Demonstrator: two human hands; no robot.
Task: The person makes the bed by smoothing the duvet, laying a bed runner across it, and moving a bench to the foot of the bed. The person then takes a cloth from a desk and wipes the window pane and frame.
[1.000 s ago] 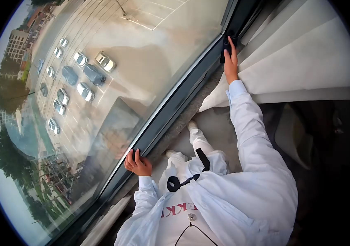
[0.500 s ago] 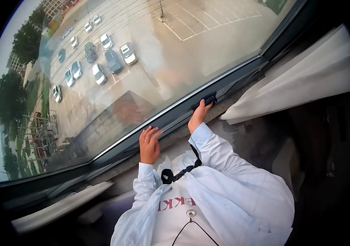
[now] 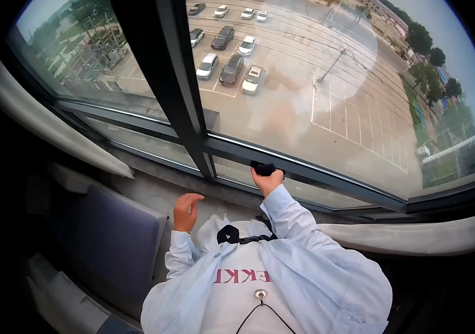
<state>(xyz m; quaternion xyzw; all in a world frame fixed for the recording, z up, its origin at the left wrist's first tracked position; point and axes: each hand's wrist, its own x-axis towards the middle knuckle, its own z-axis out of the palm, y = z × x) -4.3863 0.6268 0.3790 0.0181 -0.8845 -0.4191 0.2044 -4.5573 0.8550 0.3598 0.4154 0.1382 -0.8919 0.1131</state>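
My right hand [image 3: 267, 181] is closed around a dark, soft-looking cloth [image 3: 265, 169]. It presses the cloth against the dark window frame [image 3: 304, 176], just right of the upright post. My left hand [image 3: 185, 211] is raised in front of me over the pale floor, touching nothing. Its fingers are loosely bent, with the thumb apart, and a ring shows on one finger. Behind the frame stands a large window pane [image 3: 282, 119] with faint reflections in it.
A purple-grey cushioned seat [image 3: 115, 231] stands to my left. Pale curtains hang on both sides, the left curtain [image 3: 62, 119] and the right curtain [image 3: 415, 236]. A black strap [image 3: 243, 239] lies across my chest. Outside, parked cars [image 3: 232, 69] fill part of a lot.
The view has turned and levelled, bringing the upright post and the seat into sight. My right hand still grips the cloth at the frame. My left hand's fingers have bent more and point rightward.
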